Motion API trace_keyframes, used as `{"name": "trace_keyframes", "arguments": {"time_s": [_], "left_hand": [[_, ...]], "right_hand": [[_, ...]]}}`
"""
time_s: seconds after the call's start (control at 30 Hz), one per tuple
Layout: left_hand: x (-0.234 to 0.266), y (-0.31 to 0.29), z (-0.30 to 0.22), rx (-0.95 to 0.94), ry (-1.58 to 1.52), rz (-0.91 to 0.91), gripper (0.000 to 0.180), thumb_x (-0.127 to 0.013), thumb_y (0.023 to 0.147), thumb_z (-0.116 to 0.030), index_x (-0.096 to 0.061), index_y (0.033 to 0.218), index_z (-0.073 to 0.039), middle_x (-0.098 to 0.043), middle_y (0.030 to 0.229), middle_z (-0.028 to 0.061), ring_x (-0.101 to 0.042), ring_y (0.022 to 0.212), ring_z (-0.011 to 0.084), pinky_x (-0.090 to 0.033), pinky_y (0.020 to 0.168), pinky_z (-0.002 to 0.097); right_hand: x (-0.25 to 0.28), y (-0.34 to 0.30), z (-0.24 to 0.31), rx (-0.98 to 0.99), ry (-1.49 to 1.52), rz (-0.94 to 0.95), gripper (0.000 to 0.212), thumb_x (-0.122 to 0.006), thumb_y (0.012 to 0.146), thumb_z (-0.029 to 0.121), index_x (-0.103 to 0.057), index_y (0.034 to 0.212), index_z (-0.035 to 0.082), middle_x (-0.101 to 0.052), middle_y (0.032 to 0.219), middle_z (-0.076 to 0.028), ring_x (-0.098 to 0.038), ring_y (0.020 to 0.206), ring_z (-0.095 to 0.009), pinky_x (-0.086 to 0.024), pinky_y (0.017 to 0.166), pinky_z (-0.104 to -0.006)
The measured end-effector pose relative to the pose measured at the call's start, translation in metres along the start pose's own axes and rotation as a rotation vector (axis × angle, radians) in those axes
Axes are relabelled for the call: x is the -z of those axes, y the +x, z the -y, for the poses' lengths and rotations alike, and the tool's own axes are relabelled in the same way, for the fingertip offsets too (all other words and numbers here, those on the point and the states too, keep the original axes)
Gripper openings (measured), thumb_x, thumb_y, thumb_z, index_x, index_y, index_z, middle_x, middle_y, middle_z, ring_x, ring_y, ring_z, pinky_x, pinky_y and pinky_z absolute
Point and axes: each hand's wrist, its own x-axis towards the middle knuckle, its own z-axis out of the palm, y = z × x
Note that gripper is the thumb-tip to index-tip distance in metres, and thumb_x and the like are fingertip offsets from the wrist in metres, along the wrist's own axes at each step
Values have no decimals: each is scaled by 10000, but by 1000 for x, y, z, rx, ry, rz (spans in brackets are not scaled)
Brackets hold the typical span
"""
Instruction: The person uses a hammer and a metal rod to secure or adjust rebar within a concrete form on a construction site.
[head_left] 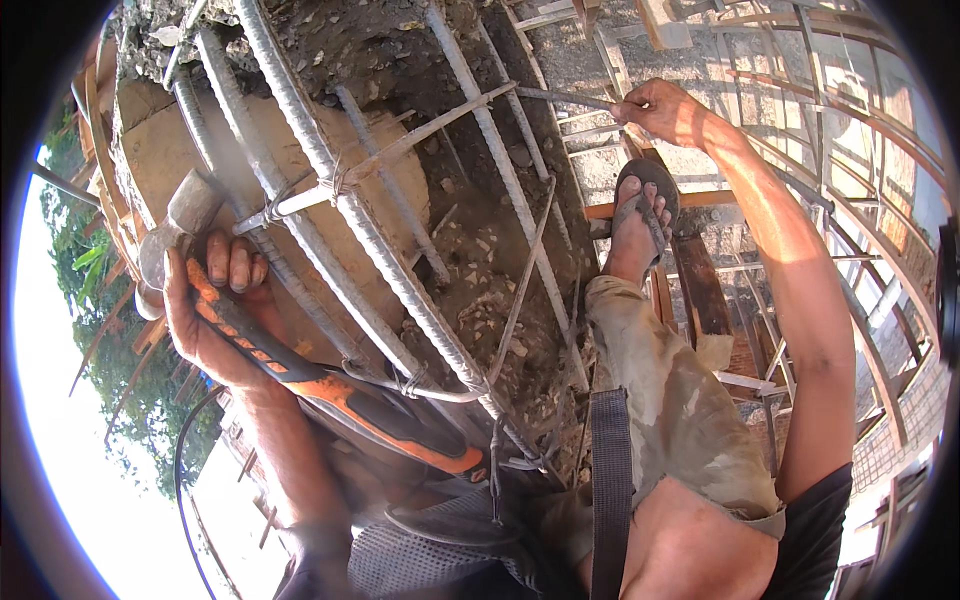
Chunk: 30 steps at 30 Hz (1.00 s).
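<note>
My left hand (215, 340) is wrapped round a hammer (365, 410) just below its grey metal head (194, 203). The hammer's black and orange handle slants down to the right, toward my lap. Beside that hand, ribbed steel bars (300, 120) stand in a cage, tied with wire to thinner cross bars (300, 203). Farther right, my right hand (665, 112) is closed in a pinch at the end of a thin dark steel rod (565, 97). This rod reaches left to the cage; whether it joins the cross bar there is hard to make out.
Rough earth and stones (500, 350) lie behind the bars, with a tan slab (390, 190) among them. My sandalled foot (640, 220) rests on timber (700, 290). Wooden framing and bars fill the right side. A black strap (610, 480) hangs over my leg.
</note>
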Motion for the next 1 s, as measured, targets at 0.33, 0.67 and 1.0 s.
{"name": "trace_keyframes", "arguments": {"time_s": [0.33, 0.67, 1.0], "left_hand": [[-1, -1, -6, -4, 18, 18, 223, -464, 1036, -284, -507, 938, -88, -392, 806, 21, -387, 744, 136, -351, 686, 296], [-3, 1, -4, 4, 41, -51, 261, -471, 1033, -311, -515, 1092, -60, -382, 795, 17, -382, 716, 137, -355, 670, 290], [-25, -3, -2, 24, 83, -130, 222, -596, 958, -338, -535, 935, -127, -448, 737, 7, -479, 668, 165, -396, 637, 311]], "right_hand": [[-2, 6, 11, 97, 95, 56, 349, -662, 957, 317, -713, 1198, 70, -733, 948, -128, -637, 805, -156, -516, 786, -336], [23, 29, 37, -219, -13, 469, 414, -699, 915, 392, -698, 1255, 156, -533, 636, 5, -436, 454, -104, -360, 397, -292], [10, 14, 30, -1, 58, 169, 243, -675, 907, 253, -766, 1095, 130, -746, 997, -163, -700, 899, -220, -523, 866, -350]]}}
